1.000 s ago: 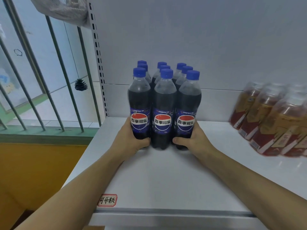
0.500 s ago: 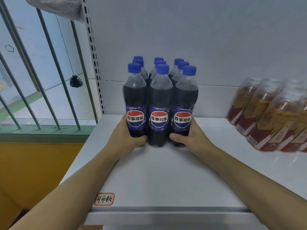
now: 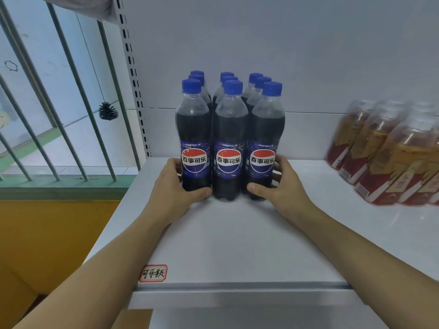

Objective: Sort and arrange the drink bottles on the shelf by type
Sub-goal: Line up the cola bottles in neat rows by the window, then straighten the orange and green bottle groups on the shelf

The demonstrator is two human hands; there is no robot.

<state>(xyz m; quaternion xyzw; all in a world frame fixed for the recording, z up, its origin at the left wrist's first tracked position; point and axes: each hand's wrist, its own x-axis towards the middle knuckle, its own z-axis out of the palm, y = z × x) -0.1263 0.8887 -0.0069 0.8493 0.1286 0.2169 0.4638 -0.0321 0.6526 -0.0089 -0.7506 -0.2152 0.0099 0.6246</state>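
Several dark cola bottles [image 3: 229, 143] with blue caps and blue labels stand upright in a tight block of three columns on the white shelf [image 3: 237, 245]. My left hand [image 3: 177, 188] wraps the base of the front left bottle, thumb across its front. My right hand [image 3: 282, 186] presses the block's right side, thumb against the base of the front right bottle. At the right stand several amber tea bottles [image 3: 389, 157] with red and gold labels, blurred, apart from the cola group.
A red-bordered handwritten label [image 3: 153, 273] sticks near the shelf's front left edge. A perforated upright [image 3: 131, 74] bounds the shelf on the left. Beyond it are grey window bars [image 3: 78, 96] and a hanging pine cone [image 3: 108, 111]. An orange wall lies below left.
My two hands stay clamped around the cola block. The block sits slightly further back and left on the shelf, and the view has shifted a little.
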